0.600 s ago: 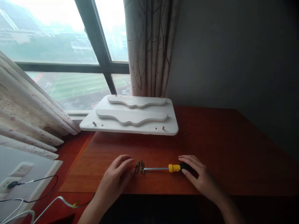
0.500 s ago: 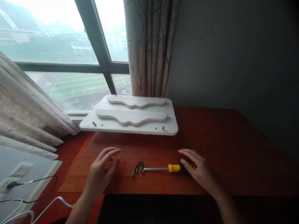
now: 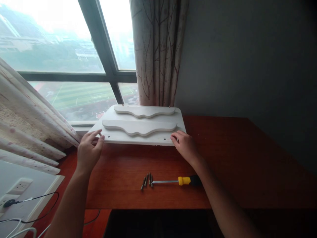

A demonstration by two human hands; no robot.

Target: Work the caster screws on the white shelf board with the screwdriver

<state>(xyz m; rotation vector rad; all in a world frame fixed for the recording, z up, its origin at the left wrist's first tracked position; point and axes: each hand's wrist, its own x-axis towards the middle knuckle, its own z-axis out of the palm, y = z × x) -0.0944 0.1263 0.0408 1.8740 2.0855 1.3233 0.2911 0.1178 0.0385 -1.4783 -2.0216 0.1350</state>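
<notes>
A white wooden board (image 3: 138, 140) with rounded corners lies on the desk, bearing two raised wavy-edged strips (image 3: 140, 127). My left hand (image 3: 89, 148) is at its near left corner, thumb and fingers closed round a small wooden dowel (image 3: 100, 134) that stands up there. At the near right corner, my right hand (image 3: 185, 145) pinches round the matching dowel, which its fingers mostly hide. Closer to me lie several screws (image 3: 147, 181) in a loose group. A screwdriver (image 3: 183, 180) with a yellow and black handle points its tip at them; my right forearm passes over the handle's end.
The reddish-brown desk (image 3: 230, 158) extends to the right, toward a grey wall. Behind the board are a window (image 3: 81, 92) and a patterned curtain (image 3: 159, 56). At lower left, a wall socket (image 3: 21, 186) has a plug and cables.
Both hands have moved forward from beside the screws and screwdriver to the near corners of the white board, closing round the dowels. The screws and screwdriver stay in place.
</notes>
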